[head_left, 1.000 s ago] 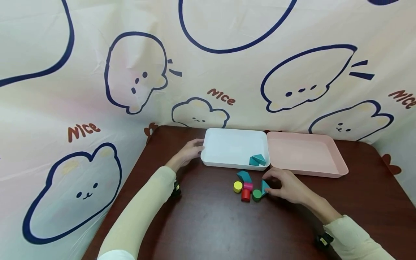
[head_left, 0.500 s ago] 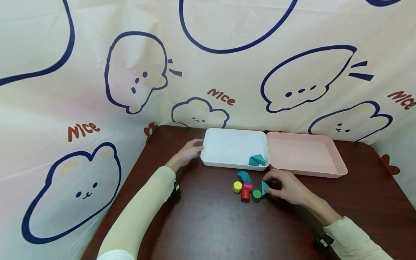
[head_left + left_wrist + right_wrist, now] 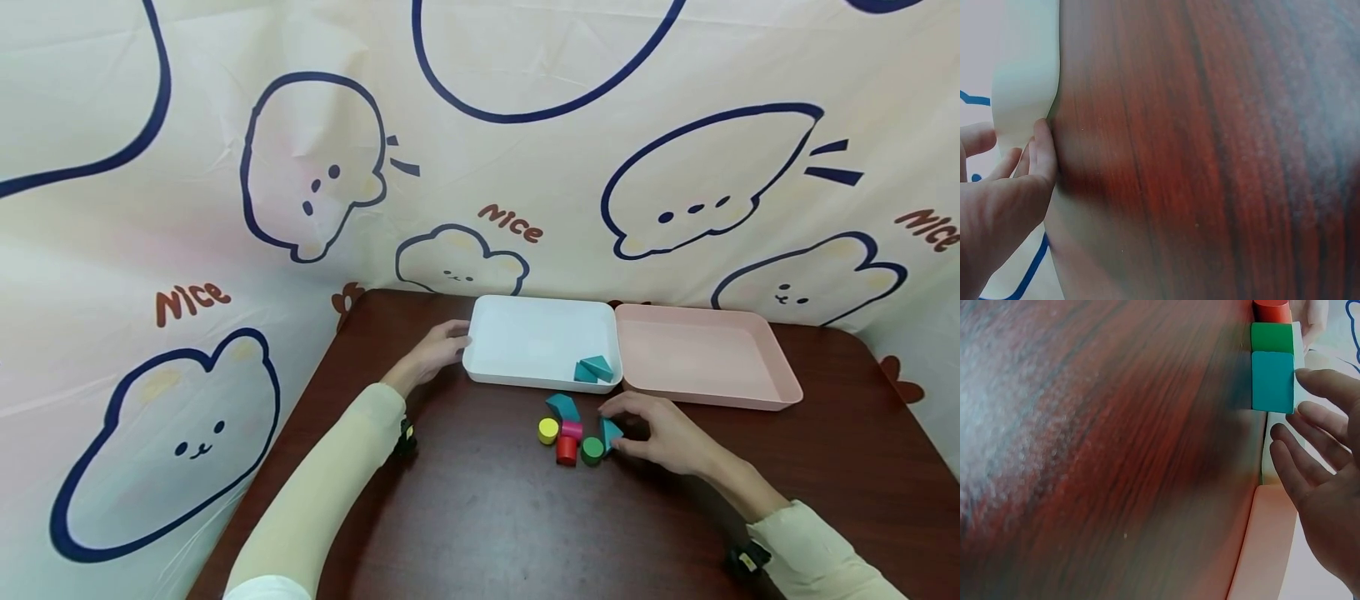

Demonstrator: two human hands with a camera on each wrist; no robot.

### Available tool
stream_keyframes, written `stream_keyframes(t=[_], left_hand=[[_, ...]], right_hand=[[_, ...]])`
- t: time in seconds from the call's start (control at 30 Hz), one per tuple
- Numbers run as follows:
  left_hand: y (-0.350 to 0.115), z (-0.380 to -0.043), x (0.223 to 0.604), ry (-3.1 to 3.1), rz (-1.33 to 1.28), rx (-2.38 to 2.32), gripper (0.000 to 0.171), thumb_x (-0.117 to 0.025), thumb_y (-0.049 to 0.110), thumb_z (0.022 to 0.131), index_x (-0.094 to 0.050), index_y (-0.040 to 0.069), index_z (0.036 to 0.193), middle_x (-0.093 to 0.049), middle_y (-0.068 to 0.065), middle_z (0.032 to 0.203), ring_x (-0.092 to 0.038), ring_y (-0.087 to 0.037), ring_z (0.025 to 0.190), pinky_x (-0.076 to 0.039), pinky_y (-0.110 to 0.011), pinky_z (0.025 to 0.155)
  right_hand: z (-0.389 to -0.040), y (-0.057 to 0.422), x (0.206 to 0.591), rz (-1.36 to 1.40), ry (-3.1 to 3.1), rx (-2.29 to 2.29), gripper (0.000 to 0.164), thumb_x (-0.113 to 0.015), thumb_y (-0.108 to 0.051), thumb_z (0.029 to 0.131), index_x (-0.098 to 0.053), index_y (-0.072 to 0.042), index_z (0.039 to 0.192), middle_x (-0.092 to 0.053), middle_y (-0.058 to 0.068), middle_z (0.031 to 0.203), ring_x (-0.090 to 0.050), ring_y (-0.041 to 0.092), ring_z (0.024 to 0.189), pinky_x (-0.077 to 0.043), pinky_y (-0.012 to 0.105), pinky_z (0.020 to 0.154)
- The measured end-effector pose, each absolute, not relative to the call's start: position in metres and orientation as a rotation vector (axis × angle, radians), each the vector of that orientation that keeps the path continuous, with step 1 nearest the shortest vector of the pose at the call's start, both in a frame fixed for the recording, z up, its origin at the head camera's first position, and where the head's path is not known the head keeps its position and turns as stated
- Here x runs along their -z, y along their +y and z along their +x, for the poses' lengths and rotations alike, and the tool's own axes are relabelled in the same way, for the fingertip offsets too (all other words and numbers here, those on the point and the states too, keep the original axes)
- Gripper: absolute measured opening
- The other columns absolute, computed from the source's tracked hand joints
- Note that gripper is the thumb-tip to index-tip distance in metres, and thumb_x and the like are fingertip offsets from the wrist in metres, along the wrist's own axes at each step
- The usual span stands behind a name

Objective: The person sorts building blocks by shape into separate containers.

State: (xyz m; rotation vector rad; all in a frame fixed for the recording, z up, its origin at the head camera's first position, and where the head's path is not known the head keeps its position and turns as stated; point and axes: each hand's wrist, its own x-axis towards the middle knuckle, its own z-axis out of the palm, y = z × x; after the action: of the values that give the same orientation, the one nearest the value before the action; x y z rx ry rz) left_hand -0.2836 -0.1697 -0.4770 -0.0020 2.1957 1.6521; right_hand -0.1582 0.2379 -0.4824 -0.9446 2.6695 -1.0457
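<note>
In the head view my left hand (image 3: 433, 354) rests its fingers against the left end of the white tray (image 3: 540, 384). Its loosely bent fingers show up close against the tray wall in the left wrist view. My right hand (image 3: 671, 432) has thumb and index finger about a teal triangular block (image 3: 609, 433), which stands on the table in a pinch between them. The right wrist view has the thumb tip at that block's upper edge. Beside it are a green cylinder (image 3: 592, 451), red cylinder (image 3: 567, 451), magenta block (image 3: 572, 430), yellow cylinder (image 3: 548, 431) and another teal block (image 3: 563, 407).
Two teal blocks (image 3: 597, 367) lie in the white tray's front right corner. A pink tray (image 3: 712, 400) adjoins it on the right. Both trays stand at the back of the dark wooden table (image 3: 480, 517), before a printed cloth (image 3: 570, 183).
My right hand and the teal triangular block have shifted very slightly to the left. The left hand, the trays and the other blocks look still.
</note>
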Motion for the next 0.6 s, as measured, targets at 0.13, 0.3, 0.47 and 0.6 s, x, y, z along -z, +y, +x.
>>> stream_keyframes(t=[0.13,0.3,0.47,0.6], left_hand=[[-0.1703,-0.2827,0.4773,2.197,-0.004,-1.656,0.053,-0.05,0.017,0.112,-0.036,0.007,0.163,-0.04,-0.016,0.163,-0.053,-0.031,0.14,-0.047,-0.044,0.116],[-0.1704,-0.2815,0.4766,2.203,0.005,-1.654,0.053,-0.05,0.017,0.112,-0.036,0.006,0.163,-0.04,-0.016,0.162,-0.053,-0.031,0.141,-0.048,-0.044,0.116],[-0.1708,-0.2817,0.4764,2.204,0.002,-1.657,0.054,-0.05,0.017,0.112,-0.035,0.006,0.163,-0.041,-0.017,0.162,-0.053,-0.032,0.141,-0.048,-0.044,0.116],[-0.1707,-0.283,0.4779,2.195,0.001,-1.663,0.054,-0.05,0.016,0.112,-0.035,0.005,0.163,-0.041,-0.017,0.162,-0.052,-0.032,0.141,-0.048,-0.044,0.116]], right_hand=[[-0.1578,0.2365,0.482,-0.955,2.664,1.036,0.04,-0.083,-0.018,0.094,-0.07,-0.013,0.132,-0.069,-0.004,0.133,-0.064,0.018,0.118,-0.059,0.045,0.1],[-0.1577,0.2356,0.4812,-0.954,2.683,1.006,0.038,-0.083,-0.018,0.094,-0.071,-0.012,0.13,-0.068,-0.005,0.131,-0.064,0.018,0.116,-0.06,0.043,0.099],[-0.1585,0.2346,0.4803,-0.956,2.701,0.97,0.036,-0.083,-0.02,0.094,-0.072,-0.011,0.127,-0.067,-0.006,0.128,-0.064,0.018,0.113,-0.06,0.04,0.097],[-0.1586,0.2347,0.4798,-0.944,2.698,0.962,0.036,-0.083,-0.021,0.094,-0.073,-0.011,0.127,-0.067,-0.006,0.128,-0.064,0.019,0.113,-0.06,0.04,0.097]])
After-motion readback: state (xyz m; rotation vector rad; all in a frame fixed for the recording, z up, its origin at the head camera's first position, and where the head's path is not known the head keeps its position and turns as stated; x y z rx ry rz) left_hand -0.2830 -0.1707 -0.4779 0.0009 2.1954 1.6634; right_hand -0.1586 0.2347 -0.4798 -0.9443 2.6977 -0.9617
